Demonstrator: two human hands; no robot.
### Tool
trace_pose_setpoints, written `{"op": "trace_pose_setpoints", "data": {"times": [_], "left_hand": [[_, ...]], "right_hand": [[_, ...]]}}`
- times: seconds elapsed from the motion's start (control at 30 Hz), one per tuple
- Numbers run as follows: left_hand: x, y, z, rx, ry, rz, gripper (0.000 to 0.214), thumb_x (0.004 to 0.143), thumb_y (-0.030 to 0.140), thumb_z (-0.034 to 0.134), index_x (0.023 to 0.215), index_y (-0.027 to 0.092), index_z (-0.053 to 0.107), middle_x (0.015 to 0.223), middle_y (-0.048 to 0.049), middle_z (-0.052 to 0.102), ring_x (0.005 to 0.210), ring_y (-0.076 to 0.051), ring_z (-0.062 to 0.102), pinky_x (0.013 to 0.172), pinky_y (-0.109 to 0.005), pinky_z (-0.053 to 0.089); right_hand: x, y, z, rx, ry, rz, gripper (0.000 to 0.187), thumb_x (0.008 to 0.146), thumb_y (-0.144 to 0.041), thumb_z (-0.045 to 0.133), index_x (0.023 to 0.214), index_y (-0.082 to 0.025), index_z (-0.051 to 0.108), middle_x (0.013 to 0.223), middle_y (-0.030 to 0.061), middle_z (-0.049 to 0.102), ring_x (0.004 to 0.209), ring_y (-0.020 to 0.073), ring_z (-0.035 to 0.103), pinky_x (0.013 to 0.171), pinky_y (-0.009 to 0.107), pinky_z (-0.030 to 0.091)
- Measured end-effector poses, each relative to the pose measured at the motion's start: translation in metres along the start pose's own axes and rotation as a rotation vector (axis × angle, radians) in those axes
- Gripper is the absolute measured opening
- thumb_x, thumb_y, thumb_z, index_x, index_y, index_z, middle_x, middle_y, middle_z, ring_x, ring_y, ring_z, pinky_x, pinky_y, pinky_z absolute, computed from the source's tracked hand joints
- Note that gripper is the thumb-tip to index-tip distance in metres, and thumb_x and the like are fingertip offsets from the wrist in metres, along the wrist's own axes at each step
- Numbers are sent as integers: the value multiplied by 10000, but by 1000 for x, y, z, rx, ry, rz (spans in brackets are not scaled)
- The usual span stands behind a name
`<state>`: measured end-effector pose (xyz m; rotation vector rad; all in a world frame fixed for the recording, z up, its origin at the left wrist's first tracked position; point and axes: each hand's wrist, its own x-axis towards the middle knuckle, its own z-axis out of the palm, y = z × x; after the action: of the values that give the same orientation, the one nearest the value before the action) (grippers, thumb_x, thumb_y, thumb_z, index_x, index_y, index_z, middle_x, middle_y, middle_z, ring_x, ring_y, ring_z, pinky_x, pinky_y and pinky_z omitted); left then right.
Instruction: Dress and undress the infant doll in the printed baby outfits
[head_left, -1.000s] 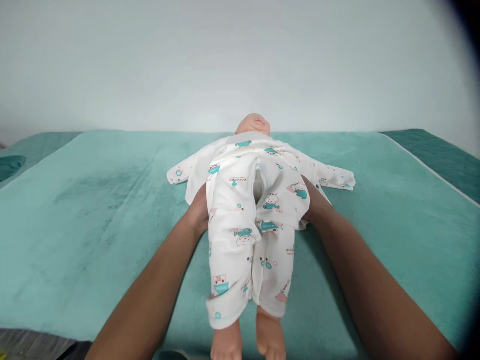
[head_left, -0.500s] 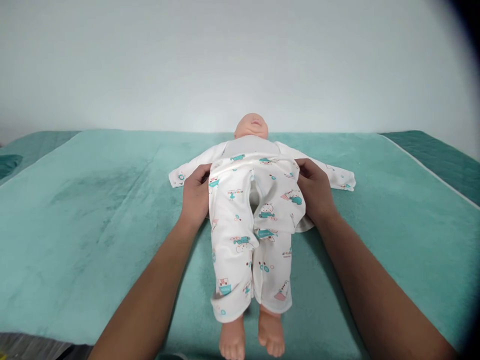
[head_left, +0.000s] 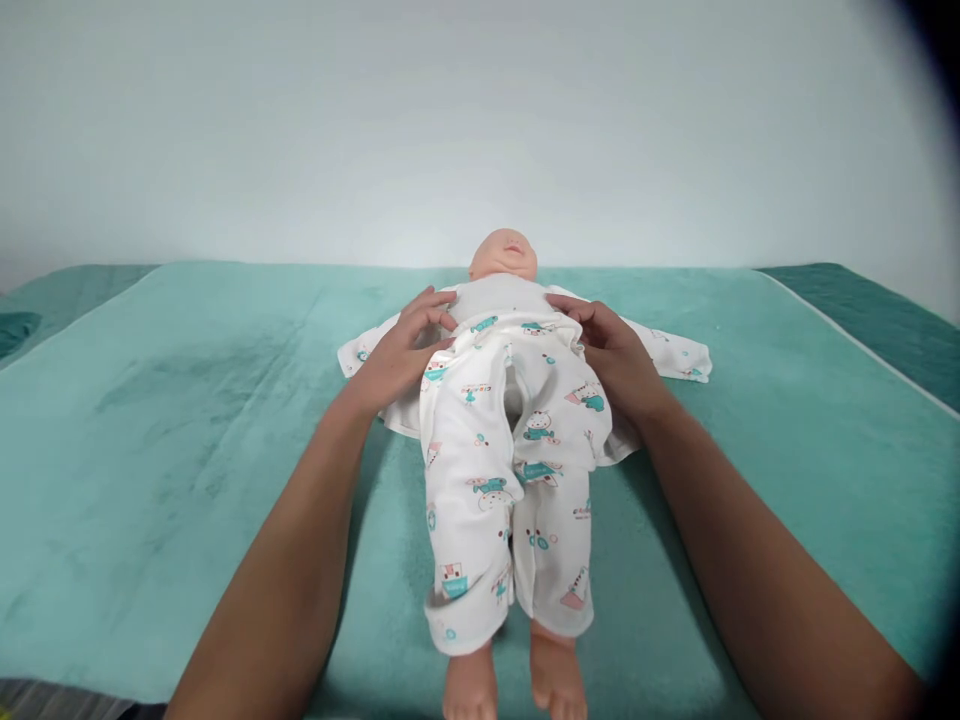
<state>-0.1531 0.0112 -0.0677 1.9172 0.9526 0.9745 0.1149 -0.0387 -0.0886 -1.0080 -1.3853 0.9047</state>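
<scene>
The doll (head_left: 504, 258) lies on its back on the green sheet (head_left: 225, 500), head far and feet near. Its pants (head_left: 466, 430) cover its legs, and the top edge sits over the white shirt (head_left: 499, 293). The left hand (head_left: 411, 345) touches the pants' left side, the right hand (head_left: 619, 355) the right side. Both have bent, partly spread fingers; I cannot tell if either grip pinches the pants. This looks like the step of fixing the waist. The next move seems to need a soft, even pull on both sides.

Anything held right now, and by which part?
Can't tell for sure: the left hand and right hand are at the waist of the pants, one each side, but a firm grip isn't clear.
</scene>
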Motion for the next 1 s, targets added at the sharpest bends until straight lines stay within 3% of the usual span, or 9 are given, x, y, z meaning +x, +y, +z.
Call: {"op": "trace_pose_setpoints", "data": {"times": [0.2, 0.3, 0.4, 0.47, 0.53, 0.67, 0.77, 0.9, 1.0], "left_hand": [[12, 3, -3, -172, -43, -70, 149, 811, 326, 661, 790, 200, 585, 1388, -73, 572, 1207, -247, 556, 969, -372, 455], [26, -1, -3, -143, 32, -99, 205, 829, 389, 663, 814, 214, 558, 1044, -49, 683, 909, -190, 607, 798, -320, 472], [45, -12, 0, 36, 190, -114, 223, 867, 413, 625, 804, 233, 508, 699, 15, 566, 651, -150, 498, 678, -301, 420], [56, -20, 5, 159, 271, -95, 211, 883, 390, 601, 799, 239, 481, 661, 23, 513, 637, -157, 467, 680, -311, 407], [62, -26, 9, 256, 292, -24, 180, 891, 360, 583, 811, 238, 479, 779, -6, 574, 755, -182, 512, 756, -327, 417], [62, -27, 9, 319, 157, 38, 161, 922, 379, 526, 862, 230, 534, 1140, -47, 632, 1065, -224, 519, 921, -345, 386], [58, -27, 7, 241, 86, -72, 237, 946, 446, 466, 893, 238, 568, 1011, -20, 656, 949, -210, 547, 833, -327, 399], [61, -34, 11, 228, 263, -114, 237, 916, 419, 523, 775, 229, 523, 743, 11, 544, 736, -175, 474, 696, -303, 361], [66, -41, 15, 215, 375, -120, 211, 905, 378, 540, 760, 231, 496, 718, 15, 519, 709, -170, 457, 687, -305, 356]], "right_hand": [[15, 8, 0, -128, 30, -41, 108, 824, -244, 594, 859, -256, 492, 1277, 33, 642, 1161, 194, 592, 961, 365, 456], [32, 14, -3, -360, 120, -23, 81, 845, -283, 575, 842, -262, 497, 926, 0, 680, 865, 185, 616, 789, 334, 464], [51, 22, -4, -569, 222, -3, 109, 847, -302, 580, 803, -262, 488, 669, -35, 542, 651, 168, 504, 665, 316, 404], [59, 27, -3, -596, 244, -18, 112, 846, -298, 576, 800, -261, 481, 650, -36, 514, 632, 166, 480, 653, 313, 392], [63, 30, -3, -573, 224, -67, 91, 856, -308, 561, 813, -256, 499, 740, -7, 571, 711, 179, 524, 697, 316, 415], [62, 31, -3, -568, 110, -117, 163, 911, -382, 504, 871, -246, 585, 1024, 51, 651, 991, 227, 567, 879, 357, 419], [62, 30, -5, -561, 22, -51, 259, 951, -444, 445, 856, -253, 593, 989, 31, 673, 965, 227, 579, 844, 349, 419], [70, 30, -7, -677, 80, 27, 350, 942, -451, 448, 667, -235, 453, 702, 0, 571, 705, 189, 500, 676, 322, 379], [80, 32, -7, -750, 160, 82, 387, 929, -405, 464, 595, -230, 377, 609, -8, 495, 620, 171, 419, 628, 320, 343]]}}
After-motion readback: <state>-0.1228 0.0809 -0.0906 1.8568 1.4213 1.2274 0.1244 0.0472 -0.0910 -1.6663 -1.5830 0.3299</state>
